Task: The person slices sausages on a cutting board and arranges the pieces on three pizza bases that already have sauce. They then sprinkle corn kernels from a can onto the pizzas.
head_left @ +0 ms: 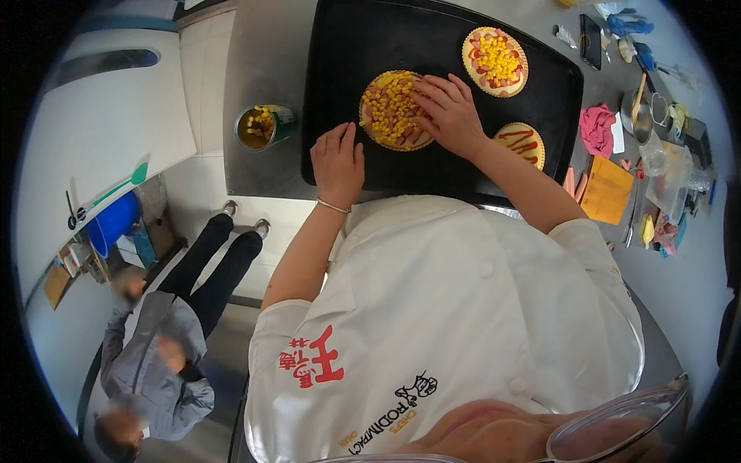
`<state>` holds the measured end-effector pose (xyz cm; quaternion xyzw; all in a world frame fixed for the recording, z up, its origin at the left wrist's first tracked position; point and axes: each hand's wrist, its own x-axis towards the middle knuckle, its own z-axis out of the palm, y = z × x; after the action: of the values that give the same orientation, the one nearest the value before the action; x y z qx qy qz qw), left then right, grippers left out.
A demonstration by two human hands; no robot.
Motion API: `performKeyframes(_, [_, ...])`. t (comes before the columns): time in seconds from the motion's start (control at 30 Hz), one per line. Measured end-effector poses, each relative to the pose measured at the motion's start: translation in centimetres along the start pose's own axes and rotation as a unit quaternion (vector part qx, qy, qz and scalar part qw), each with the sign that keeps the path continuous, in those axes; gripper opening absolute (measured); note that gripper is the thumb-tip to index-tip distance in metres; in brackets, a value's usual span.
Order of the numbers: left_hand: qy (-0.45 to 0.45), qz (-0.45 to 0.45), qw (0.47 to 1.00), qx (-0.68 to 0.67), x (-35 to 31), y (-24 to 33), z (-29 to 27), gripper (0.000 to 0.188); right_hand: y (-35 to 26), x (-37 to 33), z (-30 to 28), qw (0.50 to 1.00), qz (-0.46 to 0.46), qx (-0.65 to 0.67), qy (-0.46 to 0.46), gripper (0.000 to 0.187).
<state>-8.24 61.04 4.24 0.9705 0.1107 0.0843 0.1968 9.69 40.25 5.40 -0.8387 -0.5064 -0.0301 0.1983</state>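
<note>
On a black baking tray point(421, 31) lie three small round pizzas with crimped edges. The middle pizza point(390, 116) carries corn kernels and bits of pinkish meat. My right hand point(451, 116) rests its spread fingers on the corn at that pizza's right side. Close to the same pizza's left edge, my left hand point(337, 162) lies on the tray with its fingers stretched out, holding nothing visible. The upper right pizza point(496, 62) has corn heaped over meat pieces. Stripes of red sauce cross the lower right pizza point(521, 145), partly hidden behind my right forearm.
An opened can of corn point(262, 127) stands left of the tray on the metal table point(262, 69). To the right are a pink cloth point(597, 131), an orange-brown board point(607, 189), a metal bowl point(635, 116) and plastic bags. Another person point(158, 347) in grey is at the lower left.
</note>
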Motion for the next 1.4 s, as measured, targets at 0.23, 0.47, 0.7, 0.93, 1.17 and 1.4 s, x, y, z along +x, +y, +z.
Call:
performKeyframes(0.23, [-0.002,0.035,0.999,-0.015,0.3,1.2,-0.1,0.044,-0.5,0.6,0.4,1.000,-0.007,0.014,-0.023,0.040])
performKeyframes(0.47, [0.000,0.051,0.999,-0.004,0.5,1.5,0.6,0.050,-0.8,2.4,1.2,0.998,-0.029,0.035,-0.031,0.045])
performKeyframes(0.7, [-0.027,0.070,0.997,-0.022,1.0,1.3,0.3,0.049,-0.1,3.3,2.3,0.999,-0.033,0.032,-0.017,0.047])
performKeyframes(0.93, [-0.042,0.112,0.993,-0.005,1.5,1.4,-0.5,0.046,0.9,2.7,0.6,0.998,-0.027,0.055,0.034,0.029])
performKeyframes(1.17, [-0.081,0.128,0.989,0.005,1.1,1.5,-0.4,0.047,1.2,-0.8,-0.3,0.999,-0.007,0.040,0.006,0.034])
performKeyframes(1.4, [-0.075,0.141,0.987,0.014,1.6,1.8,-0.6,0.049,0.1,0.4,-0.1,1.000,-0.003,0.005,0.012,0.031])
